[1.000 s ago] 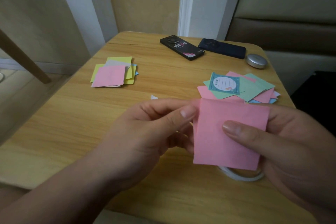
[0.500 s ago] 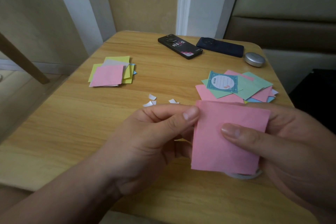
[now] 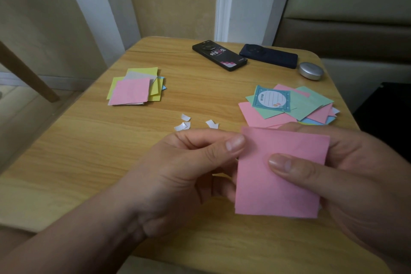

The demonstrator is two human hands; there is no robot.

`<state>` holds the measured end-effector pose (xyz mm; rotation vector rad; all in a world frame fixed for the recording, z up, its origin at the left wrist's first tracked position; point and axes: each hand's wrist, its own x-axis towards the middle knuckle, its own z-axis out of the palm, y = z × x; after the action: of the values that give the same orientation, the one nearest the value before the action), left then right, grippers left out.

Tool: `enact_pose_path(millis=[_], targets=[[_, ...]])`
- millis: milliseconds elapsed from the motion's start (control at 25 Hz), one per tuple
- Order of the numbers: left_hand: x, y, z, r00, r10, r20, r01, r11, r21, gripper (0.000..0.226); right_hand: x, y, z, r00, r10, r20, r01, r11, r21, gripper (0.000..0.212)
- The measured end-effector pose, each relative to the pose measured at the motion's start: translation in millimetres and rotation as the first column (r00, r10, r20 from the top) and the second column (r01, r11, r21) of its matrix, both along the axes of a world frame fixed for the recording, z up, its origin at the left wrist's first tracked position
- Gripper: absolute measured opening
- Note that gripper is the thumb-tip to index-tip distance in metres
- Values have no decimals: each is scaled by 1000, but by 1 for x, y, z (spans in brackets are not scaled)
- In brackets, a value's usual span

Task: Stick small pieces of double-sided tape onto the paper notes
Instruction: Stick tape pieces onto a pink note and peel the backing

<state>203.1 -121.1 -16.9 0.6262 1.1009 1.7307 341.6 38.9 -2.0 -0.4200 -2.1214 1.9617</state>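
A pink paper note (image 3: pixel 266 187) is held upright above the near part of the wooden table (image 3: pixel 77 162). My right hand (image 3: pixel 355 184) grips its right side, thumb across the front. My left hand (image 3: pixel 184 171) pinches the note's upper left corner between thumb and fingers. Several small white tape backing scraps (image 3: pixel 185 123) lie on the table just beyond my left hand. A pile of pink, green and blue notes (image 3: pixel 287 107) lies at the right, and a stack of pink and yellow notes (image 3: pixel 135 88) at the left. The tape roll is hidden behind the held note.
Two dark phones (image 3: pixel 219 55) (image 3: pixel 269 55) and a small silver oval case (image 3: pixel 310 70) lie along the table's far edge. A wooden bar (image 3: pixel 26 71) slants at the far left. A padded seat back (image 3: pixel 347 35) stands beyond the table at the right.
Both hands and the pink note have shifted down and nearer in the view, uncovering the white scraps. The white tape roll that showed under the note is now hidden.
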Motion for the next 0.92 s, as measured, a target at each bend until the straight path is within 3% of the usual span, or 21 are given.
enact_pose_path(millis=[200, 400, 560, 680, 920], targets=[[-1, -2, 0, 984, 106, -143, -103, 994, 29, 6, -1, -3, 2, 999, -36, 40, 32, 997, 75, 31], [1, -4, -4, 872, 248, -422, -272, 962, 3, 11, -4, -10, 4, 995, -63, 74, 47, 978, 201, 18], [6, -2, -1, 857, 277, -435, -310, 951, -5, 11, -6, -12, 3, 994, -77, 72, 52, 951, 304, 19], [6, -1, -1, 838, 305, -453, -340, 940, 5, 26, -6, -13, 4, 994, -86, 62, 63, 951, 304, 18], [5, -1, -3, 823, 294, -486, -319, 947, 32, 22, -6, -17, 6, 995, -95, 35, 81, 957, 279, 21]])
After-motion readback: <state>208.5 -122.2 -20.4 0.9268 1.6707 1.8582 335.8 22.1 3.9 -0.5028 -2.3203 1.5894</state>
